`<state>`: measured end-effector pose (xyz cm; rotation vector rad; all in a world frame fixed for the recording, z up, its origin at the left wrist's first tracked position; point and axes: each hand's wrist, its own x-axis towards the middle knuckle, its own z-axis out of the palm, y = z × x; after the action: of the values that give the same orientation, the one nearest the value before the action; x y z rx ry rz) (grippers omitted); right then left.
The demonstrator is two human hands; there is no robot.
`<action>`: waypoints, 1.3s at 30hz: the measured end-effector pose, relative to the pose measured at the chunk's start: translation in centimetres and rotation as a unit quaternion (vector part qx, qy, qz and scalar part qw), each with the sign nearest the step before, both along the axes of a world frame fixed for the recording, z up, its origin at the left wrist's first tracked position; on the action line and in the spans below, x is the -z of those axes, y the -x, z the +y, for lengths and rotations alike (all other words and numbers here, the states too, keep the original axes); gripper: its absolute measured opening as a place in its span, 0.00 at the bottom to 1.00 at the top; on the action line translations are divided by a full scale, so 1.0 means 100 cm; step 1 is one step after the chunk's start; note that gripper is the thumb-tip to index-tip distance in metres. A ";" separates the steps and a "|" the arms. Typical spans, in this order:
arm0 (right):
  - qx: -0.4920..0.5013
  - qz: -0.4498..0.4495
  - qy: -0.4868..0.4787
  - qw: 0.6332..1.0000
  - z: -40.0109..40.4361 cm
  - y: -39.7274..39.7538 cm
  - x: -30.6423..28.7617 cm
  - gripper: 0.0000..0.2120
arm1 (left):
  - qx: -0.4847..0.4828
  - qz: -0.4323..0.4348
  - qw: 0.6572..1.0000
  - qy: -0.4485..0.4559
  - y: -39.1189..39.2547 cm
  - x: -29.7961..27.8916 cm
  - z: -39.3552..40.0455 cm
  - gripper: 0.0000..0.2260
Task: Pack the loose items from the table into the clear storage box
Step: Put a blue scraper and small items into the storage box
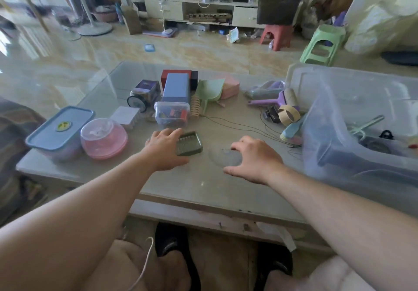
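Both hands are down on the worktop [203,184]. The left hand [166,149] has its grip curled on a green tray [189,143], near centre. The right hand [254,157] arches over a clear disc [222,156], fingers spread, whether clamped I cannot tell. The clear storage box [352,119] sits at far right, loose items [172,101] scattered beyond.
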<state>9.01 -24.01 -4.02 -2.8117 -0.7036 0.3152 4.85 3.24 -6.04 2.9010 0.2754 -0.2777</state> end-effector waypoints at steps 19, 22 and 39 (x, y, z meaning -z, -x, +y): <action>0.121 -0.176 0.030 0.976 -0.202 -0.009 -0.241 0.36 | 0.173 -0.188 0.965 0.055 -0.083 -0.197 -0.197 0.33; 0.213 -0.096 0.121 0.965 -0.282 -0.032 -0.225 0.35 | 0.226 -0.218 0.949 0.021 -0.106 -0.213 -0.259 0.32; 0.175 0.086 0.362 0.912 -0.350 -0.167 -0.075 0.09 | 0.321 -0.011 0.928 -0.187 -0.228 -0.118 -0.421 0.27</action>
<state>25.75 -58.97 3.47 -3.4385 -0.0091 0.8981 27.70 -38.85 5.72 3.2778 -0.7222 -0.3178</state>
